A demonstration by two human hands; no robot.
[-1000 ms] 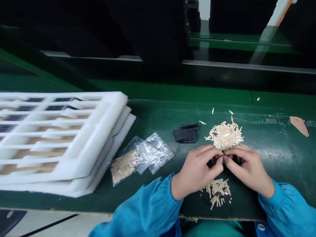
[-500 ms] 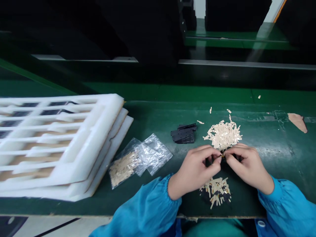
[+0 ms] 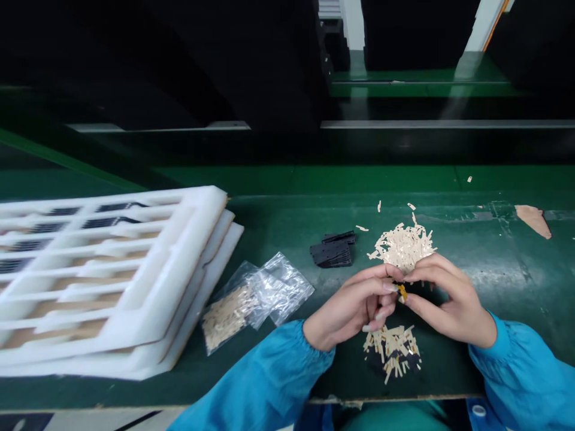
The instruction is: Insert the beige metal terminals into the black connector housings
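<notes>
Between my fingertips is a small yellow-orange piece [image 3: 402, 292], its exact kind too small to make out. My left hand [image 3: 362, 299] pinches it from the left, thumb uppermost. From the other side, the thumb and index finger of my right hand [image 3: 447, 293] close on it. Just beyond my hands lies a heap of small pale cut pieces with holes [image 3: 402, 245]. Nearer to me, under my left fingers, sits a second heap of pale strips mixed with dark bits [image 3: 393, 350].
Thin black plates [image 3: 331, 250] lie left of the far heap. Clear plastic bags [image 3: 281, 287] rest beside them, one holding pale pieces [image 3: 229, 317]. Stacked white foam trays [image 3: 148, 287] with black parts [image 3: 121, 208] fill the left. A tan scrap [image 3: 533, 220] lies far right.
My hands have turned and spread slightly, and the yellow-orange piece now shows more between the fingertips. The view has shifted a little, and the piles look the same.
</notes>
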